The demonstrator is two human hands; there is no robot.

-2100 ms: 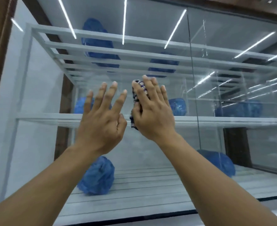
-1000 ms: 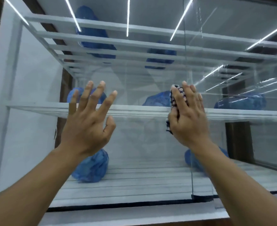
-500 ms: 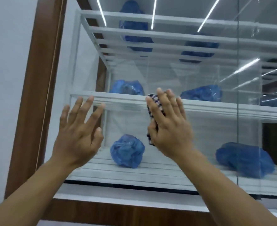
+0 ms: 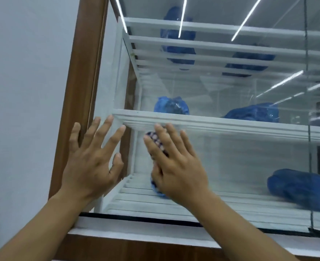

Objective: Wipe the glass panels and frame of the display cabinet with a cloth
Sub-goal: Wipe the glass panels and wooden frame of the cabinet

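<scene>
Pressing a checked cloth [image 4: 156, 143] flat against the glass panel [image 4: 240, 162], the right hand [image 4: 178, 166] has fingers together; the left hand [image 4: 91, 164] rests beside it, fingers spread.

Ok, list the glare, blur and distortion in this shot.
Head view: bright ceiling-light streaks reflect off the glass panel, partly veiling the blue bundles; the wooden frame leans with wide-angle distortion; the checked cloth under the right hand looks slightly soft.
</scene>
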